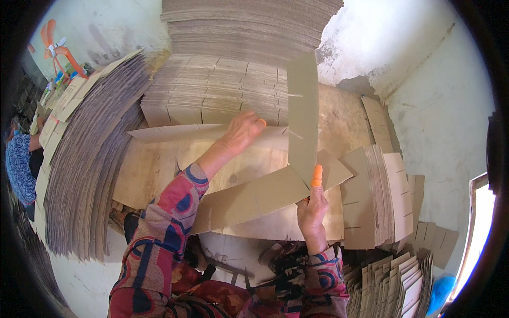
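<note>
My left hand (245, 132) is closed on the upper edge of a long slotted cardboard strip (185, 132), its fingertips partly hidden. One of its fingers wears an orange finger cot. My right hand (312, 211), its thumb in another orange cot, grips the corner where several cardboard pieces meet. From that corner a slotted strip (303, 111) stands up, crossing the end of the left hand's strip. A plain-looking strip (249, 199) slants down to the left, and a short end (333, 170) sticks out to the right. How the pieces join under my thumb is hidden.
Stacked slotted strips (212, 93) lie behind the wooden board (154, 164). A tall cardboard stack (95, 159) rises at left, more piles (376, 196) at right, and upright pieces (397, 286) stand lower right. Another person's blue patterned sleeve (22, 167) shows at far left.
</note>
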Tool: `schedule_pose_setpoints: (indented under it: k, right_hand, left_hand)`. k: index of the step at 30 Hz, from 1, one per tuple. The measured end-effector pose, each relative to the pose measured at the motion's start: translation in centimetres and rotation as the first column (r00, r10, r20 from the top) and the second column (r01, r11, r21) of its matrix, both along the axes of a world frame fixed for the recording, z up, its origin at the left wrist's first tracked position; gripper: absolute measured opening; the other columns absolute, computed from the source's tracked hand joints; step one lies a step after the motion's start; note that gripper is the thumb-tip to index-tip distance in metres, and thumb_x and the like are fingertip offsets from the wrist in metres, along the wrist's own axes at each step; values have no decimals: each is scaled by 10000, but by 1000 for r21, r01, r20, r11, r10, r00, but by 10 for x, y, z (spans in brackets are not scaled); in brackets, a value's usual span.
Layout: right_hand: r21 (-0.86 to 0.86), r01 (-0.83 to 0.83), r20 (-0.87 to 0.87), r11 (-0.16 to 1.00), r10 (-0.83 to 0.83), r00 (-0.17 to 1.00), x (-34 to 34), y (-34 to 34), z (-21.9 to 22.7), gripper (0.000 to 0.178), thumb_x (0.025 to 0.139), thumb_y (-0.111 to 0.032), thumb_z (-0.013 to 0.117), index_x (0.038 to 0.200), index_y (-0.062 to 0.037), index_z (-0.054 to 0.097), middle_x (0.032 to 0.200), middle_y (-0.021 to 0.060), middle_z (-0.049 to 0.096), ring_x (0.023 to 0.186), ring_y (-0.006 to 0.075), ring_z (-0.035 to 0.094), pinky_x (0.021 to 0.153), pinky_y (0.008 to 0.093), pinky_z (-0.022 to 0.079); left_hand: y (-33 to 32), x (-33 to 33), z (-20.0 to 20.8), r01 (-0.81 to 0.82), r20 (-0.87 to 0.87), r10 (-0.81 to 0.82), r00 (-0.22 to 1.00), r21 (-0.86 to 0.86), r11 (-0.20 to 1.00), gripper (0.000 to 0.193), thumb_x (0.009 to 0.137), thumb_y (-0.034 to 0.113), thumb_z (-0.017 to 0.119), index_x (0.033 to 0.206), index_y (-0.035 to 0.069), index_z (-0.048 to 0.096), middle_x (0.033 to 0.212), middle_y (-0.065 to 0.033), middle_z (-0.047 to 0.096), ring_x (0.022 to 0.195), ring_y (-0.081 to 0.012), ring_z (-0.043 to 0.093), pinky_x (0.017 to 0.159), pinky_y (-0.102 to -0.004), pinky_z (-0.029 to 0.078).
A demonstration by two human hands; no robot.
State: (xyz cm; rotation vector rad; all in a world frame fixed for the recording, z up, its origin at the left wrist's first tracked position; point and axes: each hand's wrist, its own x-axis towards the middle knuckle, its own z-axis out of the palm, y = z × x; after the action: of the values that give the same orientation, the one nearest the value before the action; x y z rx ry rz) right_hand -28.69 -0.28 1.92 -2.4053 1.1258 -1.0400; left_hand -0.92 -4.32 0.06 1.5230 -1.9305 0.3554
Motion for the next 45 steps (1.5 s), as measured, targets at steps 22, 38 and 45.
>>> schedule_pose_setpoints:
  k: [22,38,45]
  right_hand:
    - [-113,-27,-155,993,9,988,-17,3,-21,822,695,85,543,1459,-49,270,1047,195,598,666,335,620,524,397,523]
    - [12,-43,-147,999,44,988,-19,7,-15,757,732,110,519,1444,-33,304,1030,200,603,747,342,638,614,387,539]
    - [-30,-85,-106,996,81,991,-20,8,-12,777,705,118,526,1438,-17,306,1025,200,601,708,353,620,578,392,527]
  left_hand:
    - [89,-30,106,195,-583,23,812,307,931,385,690,268,821,912,23,623,818,-84,624,706,-207,572,630,-321,469]
    - [-30,16,-17,-231,204,196,959,163,959,345,667,134,713,947,18,550,926,-134,579,943,-306,529,813,-421,436]
    - [-26,24,-8,-149,17,148,989,184,972,183,662,38,658,825,44,576,815,-122,604,851,-309,575,716,-417,478]
